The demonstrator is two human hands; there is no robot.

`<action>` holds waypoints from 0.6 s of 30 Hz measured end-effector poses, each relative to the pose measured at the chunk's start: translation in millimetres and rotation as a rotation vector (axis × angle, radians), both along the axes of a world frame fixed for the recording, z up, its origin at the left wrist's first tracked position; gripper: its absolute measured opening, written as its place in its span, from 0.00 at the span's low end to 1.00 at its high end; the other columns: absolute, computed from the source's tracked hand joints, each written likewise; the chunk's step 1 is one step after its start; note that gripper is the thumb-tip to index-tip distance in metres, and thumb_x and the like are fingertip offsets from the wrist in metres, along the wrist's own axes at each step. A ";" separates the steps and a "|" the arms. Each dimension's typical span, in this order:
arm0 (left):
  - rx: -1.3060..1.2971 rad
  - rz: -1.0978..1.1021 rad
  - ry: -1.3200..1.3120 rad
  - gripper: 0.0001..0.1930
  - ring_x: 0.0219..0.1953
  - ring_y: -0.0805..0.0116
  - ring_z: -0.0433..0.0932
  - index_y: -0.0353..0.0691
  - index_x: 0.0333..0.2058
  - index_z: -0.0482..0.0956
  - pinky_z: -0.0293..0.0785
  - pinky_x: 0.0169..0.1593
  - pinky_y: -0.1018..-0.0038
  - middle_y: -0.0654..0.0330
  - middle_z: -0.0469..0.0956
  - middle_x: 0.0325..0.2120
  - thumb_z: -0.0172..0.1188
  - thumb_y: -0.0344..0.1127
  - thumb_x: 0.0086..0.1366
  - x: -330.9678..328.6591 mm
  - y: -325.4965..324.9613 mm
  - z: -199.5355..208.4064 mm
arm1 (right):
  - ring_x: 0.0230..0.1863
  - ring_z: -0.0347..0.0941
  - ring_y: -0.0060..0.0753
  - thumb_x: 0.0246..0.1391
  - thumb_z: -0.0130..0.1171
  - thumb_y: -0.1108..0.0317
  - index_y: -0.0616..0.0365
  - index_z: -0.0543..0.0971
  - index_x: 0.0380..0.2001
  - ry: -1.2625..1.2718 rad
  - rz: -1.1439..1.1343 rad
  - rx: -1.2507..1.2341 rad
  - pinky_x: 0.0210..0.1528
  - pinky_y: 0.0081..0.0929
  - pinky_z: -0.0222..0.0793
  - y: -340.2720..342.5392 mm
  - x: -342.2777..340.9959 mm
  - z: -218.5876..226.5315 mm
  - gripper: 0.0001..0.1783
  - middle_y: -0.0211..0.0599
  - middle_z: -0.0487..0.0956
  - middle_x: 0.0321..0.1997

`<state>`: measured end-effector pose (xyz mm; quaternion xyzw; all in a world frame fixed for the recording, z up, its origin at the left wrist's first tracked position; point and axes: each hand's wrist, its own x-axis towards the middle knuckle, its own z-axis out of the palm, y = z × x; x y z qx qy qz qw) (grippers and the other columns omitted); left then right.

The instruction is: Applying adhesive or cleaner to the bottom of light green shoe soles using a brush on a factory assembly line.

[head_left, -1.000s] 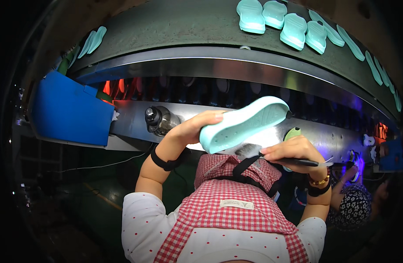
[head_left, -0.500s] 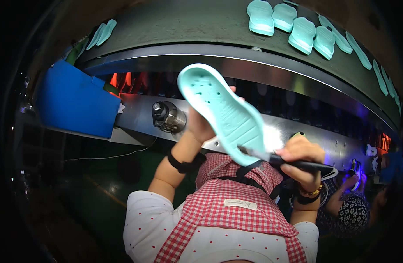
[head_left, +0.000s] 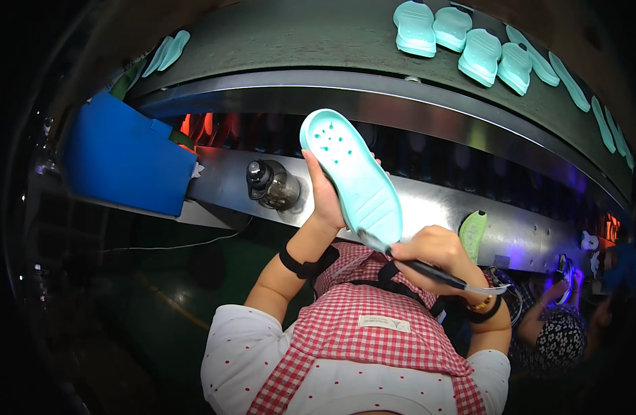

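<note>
Newly turned sole (head_left: 358, 183) between hands (head_left: 325, 199) (head_left: 432, 250)

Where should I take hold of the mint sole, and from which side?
Probably across the narrower middle of the sole, from the left and beneath: it slims there between rounded ends, and the left hand supports it from that side. The lower end seems a poorer choice, since the brush in the right hand is there.

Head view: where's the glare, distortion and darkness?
Head view: glare whitens the metal shelf right of the turquoise sole. Head view: the metal rail bows into an arch. Head view: corners black, floor at lower left dim.
</note>
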<state>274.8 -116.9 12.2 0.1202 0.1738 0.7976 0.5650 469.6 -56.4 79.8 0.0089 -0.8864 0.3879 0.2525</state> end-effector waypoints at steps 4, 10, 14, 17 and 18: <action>0.079 -0.028 0.003 0.49 0.42 0.56 0.72 0.37 0.52 0.60 0.67 0.48 0.51 0.51 0.71 0.39 0.28 0.78 0.48 9.3 0.4 6.0 | 0.24 0.73 0.32 0.35 0.63 0.76 0.58 0.79 0.29 -0.059 0.007 -0.181 0.29 0.25 0.67 14.2 9.8 20.2 0.12 0.36 0.77 0.23; 0.248 -0.074 -0.049 0.51 0.42 0.56 0.71 0.36 0.54 0.57 0.62 0.51 0.48 0.53 0.71 0.39 0.31 0.79 0.45 24.6 11.5 23.1 | 0.30 0.74 0.31 0.37 0.62 0.78 0.59 0.79 0.29 0.037 -0.001 -0.264 0.34 0.24 0.69 8.7 -8.3 23.2 0.11 0.38 0.78 0.28; 0.194 0.057 -0.061 0.50 0.42 0.58 0.71 0.37 0.53 0.59 0.59 0.53 0.48 0.54 0.71 0.38 0.31 0.78 0.46 17.3 7.6 34.8 | 0.31 0.74 0.32 0.36 0.63 0.78 0.59 0.79 0.29 0.029 0.019 -0.390 0.35 0.24 0.69 11.1 6.4 16.3 0.12 0.38 0.78 0.28; 0.129 0.077 0.016 0.50 0.42 0.58 0.70 0.37 0.52 0.60 0.59 0.53 0.48 0.54 0.70 0.39 0.32 0.78 0.45 20.0 8.3 39.6 | 0.32 0.75 0.32 0.36 0.64 0.77 0.60 0.79 0.30 0.116 -0.225 -0.326 0.36 0.24 0.69 27.7 12.1 7.4 0.12 0.38 0.79 0.30; 0.142 0.076 0.058 0.49 0.43 0.58 0.70 0.37 0.51 0.60 0.59 0.54 0.48 0.54 0.70 0.39 0.32 0.78 0.45 16.8 8.2 37.0 | 0.32 0.75 0.32 0.36 0.63 0.77 0.60 0.79 0.30 0.045 -0.104 -0.307 0.37 0.25 0.69 21.6 12.0 8.4 0.12 0.39 0.79 0.31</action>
